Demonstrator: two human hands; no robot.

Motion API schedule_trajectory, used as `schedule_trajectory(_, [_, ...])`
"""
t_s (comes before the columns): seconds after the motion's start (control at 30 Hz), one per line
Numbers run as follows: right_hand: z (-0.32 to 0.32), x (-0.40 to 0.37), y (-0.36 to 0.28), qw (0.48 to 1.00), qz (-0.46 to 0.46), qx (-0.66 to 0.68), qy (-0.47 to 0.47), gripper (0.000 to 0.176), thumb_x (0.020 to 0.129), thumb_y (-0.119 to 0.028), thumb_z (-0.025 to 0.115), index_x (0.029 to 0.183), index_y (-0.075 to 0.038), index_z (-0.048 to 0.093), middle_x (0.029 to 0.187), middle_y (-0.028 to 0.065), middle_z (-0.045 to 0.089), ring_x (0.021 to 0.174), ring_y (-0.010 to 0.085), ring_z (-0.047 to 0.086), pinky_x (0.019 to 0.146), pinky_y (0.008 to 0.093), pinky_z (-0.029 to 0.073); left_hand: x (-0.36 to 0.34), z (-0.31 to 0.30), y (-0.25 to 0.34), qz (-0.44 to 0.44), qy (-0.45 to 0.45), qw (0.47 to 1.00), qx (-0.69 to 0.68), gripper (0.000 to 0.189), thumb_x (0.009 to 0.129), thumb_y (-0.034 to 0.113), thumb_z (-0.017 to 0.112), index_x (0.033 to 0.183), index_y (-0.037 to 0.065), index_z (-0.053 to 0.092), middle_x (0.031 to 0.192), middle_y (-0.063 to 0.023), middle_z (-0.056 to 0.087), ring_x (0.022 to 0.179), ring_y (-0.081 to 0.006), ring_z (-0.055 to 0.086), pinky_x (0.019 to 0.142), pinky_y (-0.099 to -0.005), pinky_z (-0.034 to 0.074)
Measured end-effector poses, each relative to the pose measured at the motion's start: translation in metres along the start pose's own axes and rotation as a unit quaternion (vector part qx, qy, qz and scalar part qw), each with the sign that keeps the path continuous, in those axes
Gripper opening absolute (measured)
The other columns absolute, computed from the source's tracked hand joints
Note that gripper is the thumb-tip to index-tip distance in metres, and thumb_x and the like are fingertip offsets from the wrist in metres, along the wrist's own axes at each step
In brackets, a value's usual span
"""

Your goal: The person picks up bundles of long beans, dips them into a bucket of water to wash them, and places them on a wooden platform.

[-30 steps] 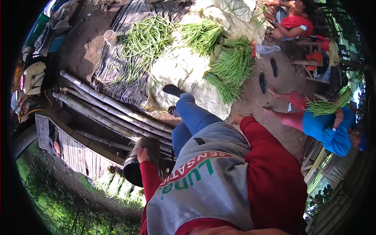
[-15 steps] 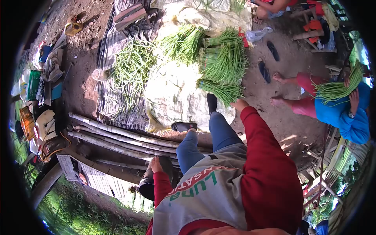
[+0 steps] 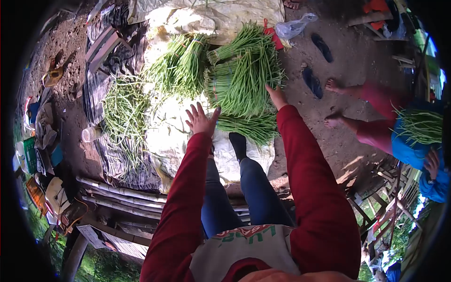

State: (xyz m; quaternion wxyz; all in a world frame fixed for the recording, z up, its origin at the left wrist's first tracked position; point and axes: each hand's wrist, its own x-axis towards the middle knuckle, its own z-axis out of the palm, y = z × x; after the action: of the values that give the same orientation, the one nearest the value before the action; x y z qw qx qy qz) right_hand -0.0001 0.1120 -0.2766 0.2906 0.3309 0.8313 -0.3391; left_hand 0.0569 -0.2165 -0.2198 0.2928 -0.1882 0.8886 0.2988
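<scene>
My left hand [image 3: 201, 121] hovers over the pale sacking, palm down with its fingers spread, holding nothing. Just beyond its fingertips are bundles of green long beans [image 3: 181, 63]. At the right edge of the large stack of long beans [image 3: 244, 82], my right hand [image 3: 277, 96] reaches in with fingers stretched out, right at the bean ends. Closer to my feet, a smaller bunch of long beans [image 3: 249, 127] lies below that stack, between my two hands. Loose, tangled long beans [image 3: 123, 113] are spread out on the left.
A co-worker [image 3: 404, 136] sits at the right with long beans [image 3: 421, 126] on their lap. Dark slippers [image 3: 312, 82] and a plastic bag [image 3: 296, 26] lie on the dirt. Bamboo poles [image 3: 124, 191], a clear container [image 3: 90, 134] and a wooden stool [image 3: 105, 49] are at left.
My left hand has come up from the lower left to over the sacking. My right hand has moved from the small bunch up to the large stack's edge. The view has leaned forward.
</scene>
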Motion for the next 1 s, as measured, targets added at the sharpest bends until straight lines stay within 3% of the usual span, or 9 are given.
schedule_trajectory(0.27, [0.068,0.152,0.042,0.994,0.041,0.083,0.064,0.107,0.083,-0.074,0.054,0.150,0.005,0.026,0.153,0.0309,0.030,0.144,0.0466,0.022,0.117,0.0492,0.023,0.196,0.116,0.100,0.044,-0.088,0.988,0.115,0.123,0.075,0.094,0.028,0.156,0.002,0.016,0.164,-0.0199,0.007,0.151,-0.0366,-0.006,0.118,-0.0594,-0.006])
schedule_trajectory(0.4, [0.125,0.118,0.007,0.985,0.042,0.012,0.167,0.087,0.090,-0.059,0.050,0.152,-0.002,0.026,0.160,0.0285,0.010,0.147,0.0502,0.006,0.118,0.0579,0.008,0.198,0.177,0.116,0.121,-0.064,0.981,0.139,0.117,0.080,0.089,0.030,0.148,-0.005,0.033,0.160,-0.0230,0.021,0.151,-0.0379,0.001,0.116,-0.0628,-0.008])
schedule_trajectory(0.57, [0.130,0.085,0.024,0.975,-0.058,0.122,0.175,0.064,0.091,-0.040,0.055,0.137,0.001,0.039,0.142,0.0293,0.042,0.130,0.0467,0.043,0.111,0.0575,0.026,0.171,0.201,0.096,0.220,-0.006,0.971,-0.094,0.112,0.080,0.084,0.044,0.142,-0.010,0.039,0.141,-0.0318,0.047,0.145,-0.0394,0.029,0.118,-0.0586,-0.005])
schedule_trajectory(0.67, [0.127,0.060,0.021,0.940,-0.135,0.271,0.155,0.040,0.092,-0.024,0.056,0.121,0.001,0.045,0.112,0.0266,0.060,0.102,0.0435,0.061,0.089,0.0473,0.045,0.146,0.181,0.100,0.159,-0.045,0.958,-0.233,0.098,0.077,0.064,0.071,0.140,-0.005,0.041,0.128,-0.0277,0.059,0.133,-0.0379,0.047,0.117,-0.0464,0.023])
schedule_trajectory(0.7, [0.118,0.041,0.009,0.933,-0.128,0.307,0.140,0.040,0.093,-0.022,0.056,0.123,0.001,0.043,0.112,0.0252,0.060,0.103,0.0372,0.062,0.084,0.0404,0.048,0.151,0.193,0.089,0.126,-0.085,0.914,-0.375,0.079,0.080,0.032,0.082,0.136,-0.005,0.041,0.123,-0.0214,0.061,0.114,-0.0276,0.060,0.097,-0.0370,0.049])
schedule_trajectory(0.73, [0.114,0.030,0.008,0.937,-0.110,0.312,0.114,0.046,0.091,-0.023,0.062,0.125,0.002,0.042,0.114,0.0242,0.061,0.104,0.0326,0.064,0.086,0.0391,0.048,0.155,0.203,0.078,0.115,-0.114,0.872,-0.462,0.078,0.080,0.020,0.083,0.139,-0.005,0.037,0.121,-0.0185,0.061,0.109,-0.0232,0.062,0.093,-0.0324,0.050])
schedule_trajectory(0.8, [0.113,0.009,-0.003,0.920,-0.146,0.342,0.128,0.054,0.089,-0.023,0.066,0.129,0.002,0.041,0.113,0.0230,0.062,0.102,0.0327,0.065,0.087,0.0385,0.050,0.132,0.172,0.080,0.124,-0.098,0.881,-0.446,0.089,0.076,0.034,0.083,0.141,-0.005,0.037,0.124,-0.0226,0.062,0.111,-0.0274,0.063,0.095,-0.0357,0.049])
schedule_trajectory(0.93, [0.086,-0.034,-0.046,0.936,-0.170,0.283,0.121,0.057,0.088,-0.023,0.068,0.132,0.001,0.040,0.112,0.0237,0.064,0.101,0.0350,0.067,0.087,0.0394,0.051,0.084,0.091,0.109,0.068,-0.111,0.846,-0.517,0.073,0.085,0.016,0.077,0.140,-0.005,0.034,0.123,-0.0185,0.061,0.109,-0.0225,0.062,0.094,-0.0332,0.050])
schedule_trajectory(1.0, [0.043,-0.063,-0.099,0.967,-0.183,0.153,0.094,0.056,0.089,-0.023,0.068,0.132,0.001,0.041,0.113,0.0249,0.064,0.105,0.0368,0.066,0.087,0.0415,0.052,0.075,0.065,0.122,0.067,-0.123,0.736,-0.663,0.062,0.089,0.012,0.072,0.136,-0.003,0.035,0.122,-0.0162,0.060,0.105,-0.0211,0.063,0.092,-0.0320,0.051])
